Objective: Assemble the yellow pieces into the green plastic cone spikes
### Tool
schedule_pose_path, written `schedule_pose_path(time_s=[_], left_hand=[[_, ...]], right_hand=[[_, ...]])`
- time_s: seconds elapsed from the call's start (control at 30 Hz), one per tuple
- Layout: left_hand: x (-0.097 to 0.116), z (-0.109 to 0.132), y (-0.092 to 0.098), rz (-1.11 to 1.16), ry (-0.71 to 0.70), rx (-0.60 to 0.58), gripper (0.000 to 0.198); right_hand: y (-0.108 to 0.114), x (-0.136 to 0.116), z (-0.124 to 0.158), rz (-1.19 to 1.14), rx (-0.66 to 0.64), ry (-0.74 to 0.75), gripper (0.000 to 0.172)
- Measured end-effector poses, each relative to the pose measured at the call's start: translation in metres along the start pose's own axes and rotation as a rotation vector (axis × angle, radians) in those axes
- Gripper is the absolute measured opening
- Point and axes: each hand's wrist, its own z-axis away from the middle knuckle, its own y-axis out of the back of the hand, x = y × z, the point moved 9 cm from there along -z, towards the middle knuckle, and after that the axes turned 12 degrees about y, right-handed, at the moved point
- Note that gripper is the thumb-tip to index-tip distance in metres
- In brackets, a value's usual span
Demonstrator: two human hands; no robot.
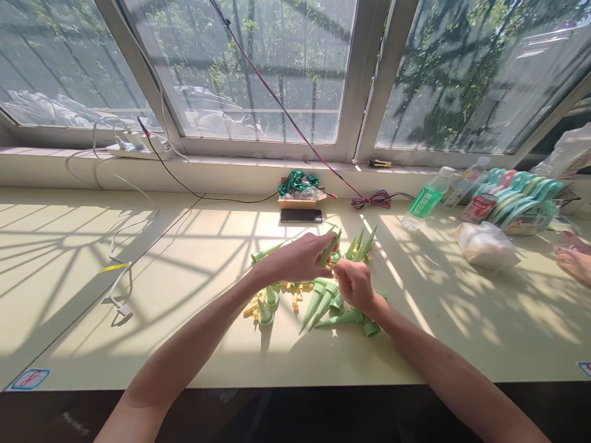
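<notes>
My left hand (300,257) is closed round a green plastic cone spike (330,248), holding it tip-up over the middle of the table. Just right of it, my right hand (353,284) is curled in a pinch at the base of that spike; what its fingers hold is too small to make out. Several more green cone spikes (318,304) lie on the pale table (184,320) under and around my hands, some upright behind them (362,246). Small yellow plastic pieces (253,306) are scattered to the left of the pile.
A black phone (301,215) and a small box with green ribbon (299,187) sit behind the pile. Cables (117,289) trail at left. A green-labelled bottle (427,200), a can (478,208), a white bag (484,245) and teal hangers (521,200) stand at right. Another person's hand (572,261) rests at the far right.
</notes>
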Motion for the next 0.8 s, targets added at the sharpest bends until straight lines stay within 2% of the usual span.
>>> schedule_pose_path(time_s=[0.33, 0.8], left_hand=[[0.005, -0.001, 0.006, 0.065, -0.001, 0.098, 0.018], [0.004, -0.002, 0.008, 0.109, -0.021, 0.097, 0.016]], right_hand=[[0.002, 0.009, 0.006, -0.009, 0.013, -0.087, 0.041], [0.003, 0.006, 0.004, -0.118, 0.026, -0.109, 0.032]])
